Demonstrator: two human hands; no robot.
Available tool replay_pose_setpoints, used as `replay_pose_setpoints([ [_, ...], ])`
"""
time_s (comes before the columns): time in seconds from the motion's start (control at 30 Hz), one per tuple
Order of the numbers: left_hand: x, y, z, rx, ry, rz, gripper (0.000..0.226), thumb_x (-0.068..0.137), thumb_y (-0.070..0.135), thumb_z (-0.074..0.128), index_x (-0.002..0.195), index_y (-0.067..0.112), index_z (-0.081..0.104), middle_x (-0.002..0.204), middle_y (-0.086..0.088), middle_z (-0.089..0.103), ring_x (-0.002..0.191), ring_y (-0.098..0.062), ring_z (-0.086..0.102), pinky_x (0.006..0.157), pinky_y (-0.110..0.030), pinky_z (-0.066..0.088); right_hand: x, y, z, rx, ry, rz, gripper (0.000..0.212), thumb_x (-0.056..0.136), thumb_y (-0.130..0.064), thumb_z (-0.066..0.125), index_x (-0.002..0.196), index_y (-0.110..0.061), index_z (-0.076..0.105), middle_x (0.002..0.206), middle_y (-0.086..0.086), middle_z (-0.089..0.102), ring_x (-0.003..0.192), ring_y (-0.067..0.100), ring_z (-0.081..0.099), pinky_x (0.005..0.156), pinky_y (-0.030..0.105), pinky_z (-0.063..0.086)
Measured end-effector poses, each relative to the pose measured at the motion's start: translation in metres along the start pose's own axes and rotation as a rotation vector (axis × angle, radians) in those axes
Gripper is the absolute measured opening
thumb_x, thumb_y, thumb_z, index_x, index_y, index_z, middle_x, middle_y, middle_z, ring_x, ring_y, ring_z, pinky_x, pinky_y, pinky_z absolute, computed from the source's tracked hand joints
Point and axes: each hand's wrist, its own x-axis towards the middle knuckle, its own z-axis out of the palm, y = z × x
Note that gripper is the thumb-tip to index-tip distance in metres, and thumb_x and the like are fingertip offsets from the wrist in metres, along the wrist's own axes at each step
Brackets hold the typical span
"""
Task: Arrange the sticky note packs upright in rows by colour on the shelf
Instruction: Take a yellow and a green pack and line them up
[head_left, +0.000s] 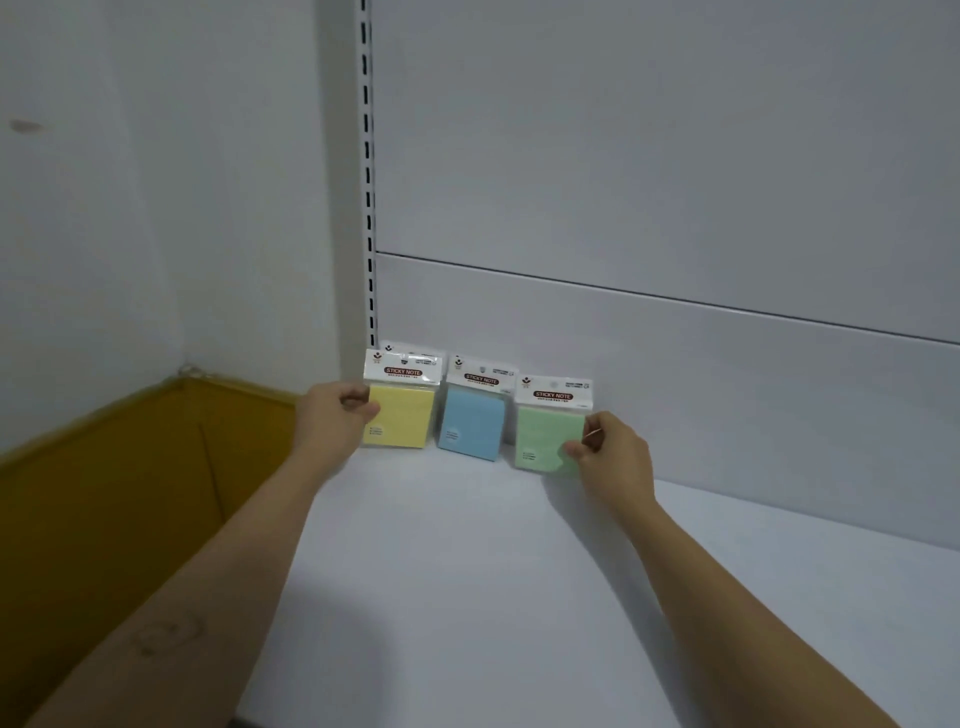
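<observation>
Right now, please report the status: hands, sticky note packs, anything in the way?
Left hand grips yellow pack; right hand pinches green pack. Blue pack upright between them, untouched. A second pack stands behind yellow. Nothing in the way.

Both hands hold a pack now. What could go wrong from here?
The left hand holds the yellow pack at its left edge; once released it may tip forward. The right hand pinches the green pack at its right edge; a twist could topple the blue pack standing free beside it.

The head view looks forward and down, near the shelf (467, 597), facing its back panel (675, 156).
</observation>
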Motion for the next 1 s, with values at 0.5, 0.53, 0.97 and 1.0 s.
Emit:
replay_pose_setpoints([
  [0.5, 0.018, -0.026, 0.025, 0.006, 0.101, 0.038, 0.022, 0.085, 0.015, 0.068, 0.104, 0.005, 0.067, 0.096, -0.009, 0.069, 0.084, -0.017, 0.063, 0.078, -0.026, 0.046, -0.01, 0.009, 0.023, -0.029, 0.063, 0.097, 0.022, 0.077, -0.026, 0.073, 0.096, -0.02, 0.063, 0.084, -0.009, 0.062, 0.082, 0.014, 0.059, 0.069, 0.026, 0.041],
  [0.53, 0.019, -0.027, 0.024, -0.012, 0.066, 0.034, 0.025, 0.083, 0.017, 0.071, 0.106, 0.006, 0.066, 0.097, -0.008, 0.07, 0.087, -0.019, 0.065, 0.081, -0.029, 0.049, -0.008, 0.01, 0.023, -0.011, 0.07, 0.115, 0.021, 0.077, -0.026, 0.074, 0.094, -0.02, 0.063, 0.082, -0.01, 0.062, 0.082, 0.014, 0.059, 0.068, 0.025, 0.04],
  [0.97, 0.02, -0.028, 0.024, 0.04, -0.004, 0.003, 0.035, 0.075, 0.018, 0.079, 0.106, 0.01, 0.066, 0.096, -0.003, 0.069, 0.087, -0.015, 0.064, 0.081, -0.027, 0.051, 0.0, 0.015, 0.029, -0.11, 0.15, 0.126, 0.022, 0.077, -0.032, 0.073, 0.093, -0.019, 0.064, 0.084, -0.006, 0.063, 0.081, 0.018, 0.057, 0.071, 0.028, 0.04],
  [1.0, 0.02, -0.028, 0.025, 0.044, -0.003, 0.004, 0.036, 0.075, 0.018, 0.079, 0.107, 0.01, 0.066, 0.097, -0.003, 0.069, 0.087, -0.015, 0.064, 0.081, -0.027, 0.051, 0.001, 0.015, 0.029, -0.121, 0.151, 0.134, 0.023, 0.077, -0.033, 0.073, 0.092, -0.019, 0.065, 0.084, -0.006, 0.063, 0.082, 0.019, 0.057, 0.071, 0.029, 0.041],
])
